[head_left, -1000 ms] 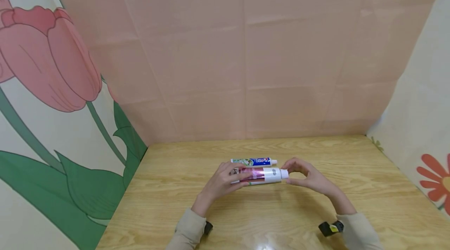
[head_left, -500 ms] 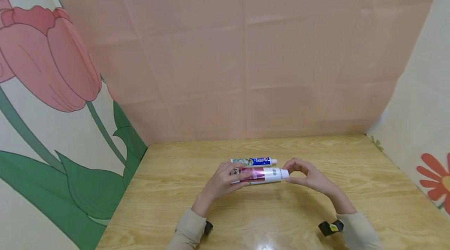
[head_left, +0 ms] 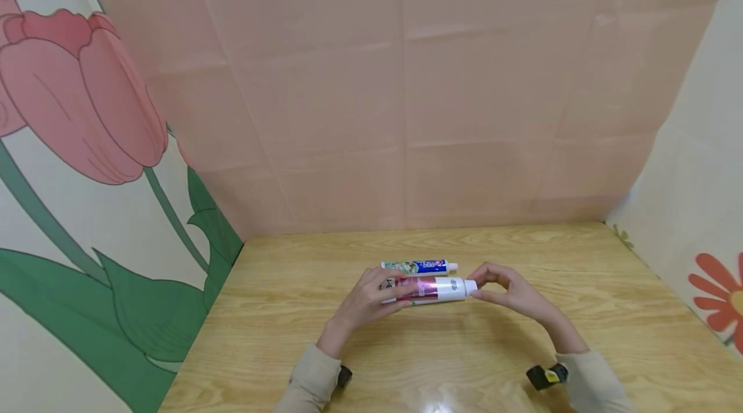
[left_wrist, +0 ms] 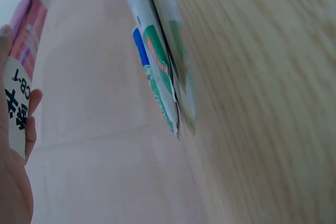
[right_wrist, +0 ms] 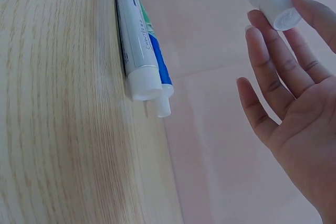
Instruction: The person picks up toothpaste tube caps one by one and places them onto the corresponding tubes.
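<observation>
My left hand [head_left: 367,300] grips a pink and white toothpaste tube [head_left: 424,288] around its flat end, holding it level above the table with the cap to the right. At the other end, my right hand [head_left: 516,293] pinches the white cap [head_left: 471,287] between thumb and fingertips. The cap sits at the tube's mouth, and the right wrist view shows its round end [right_wrist: 287,19]. Beneath the held tube lies a white and green toothpaste tube [right_wrist: 137,40], mostly hidden in the head view. Right behind it lies a blue and green toothpaste tube [head_left: 431,266].
Both lying tubes rest side by side on a wood-grain table [head_left: 290,271], caps to the right. A pink cloth backdrop [head_left: 400,110] hangs along the table's far edge. Flower-printed panels [head_left: 69,206] stand at the left and right sides.
My right thumb has shifted slightly upward against the cap. The left hand and the held tube stay in place, and the lying tubes have not moved.
</observation>
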A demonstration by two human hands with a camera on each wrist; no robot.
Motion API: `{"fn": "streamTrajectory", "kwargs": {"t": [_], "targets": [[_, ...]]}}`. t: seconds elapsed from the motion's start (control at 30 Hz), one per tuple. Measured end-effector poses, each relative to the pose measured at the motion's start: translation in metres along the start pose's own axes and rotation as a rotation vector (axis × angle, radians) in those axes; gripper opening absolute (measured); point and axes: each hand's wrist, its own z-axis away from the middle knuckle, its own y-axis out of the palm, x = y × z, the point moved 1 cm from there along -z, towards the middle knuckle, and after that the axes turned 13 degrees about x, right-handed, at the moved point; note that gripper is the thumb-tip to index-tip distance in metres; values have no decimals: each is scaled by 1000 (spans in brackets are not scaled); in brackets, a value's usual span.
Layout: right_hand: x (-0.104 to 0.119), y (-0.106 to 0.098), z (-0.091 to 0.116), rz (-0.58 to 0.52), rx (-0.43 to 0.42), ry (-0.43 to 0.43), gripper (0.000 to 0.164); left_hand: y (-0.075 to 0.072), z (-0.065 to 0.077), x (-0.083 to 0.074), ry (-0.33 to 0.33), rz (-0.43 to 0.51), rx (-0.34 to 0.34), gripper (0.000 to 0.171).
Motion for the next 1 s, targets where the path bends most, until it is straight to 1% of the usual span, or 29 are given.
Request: {"fn": "streamTrajectory", "kwargs": {"t": [0.1, 0.27, 0.47, 0.8, 1.0], "targets": [[0, 0, 0, 2, 3, 3, 17, 0, 0, 0, 1, -5, -4, 46], [-9, -1, 1, -18, 7, 22, 16, 0, -1, 0, 8, -6, -15, 44], [-14, -2, 0, -59, 27, 6, 14, 0, -1, 1, 13, -10, -9, 42], [-19, -2, -1, -101, 86, -28, 11, 1, 0, 0, 7, -9, -3, 45], [-20, -2, -2, -107, 88, -9, 11, 1, 0, -1, 1, -4, 1, 45]]}}
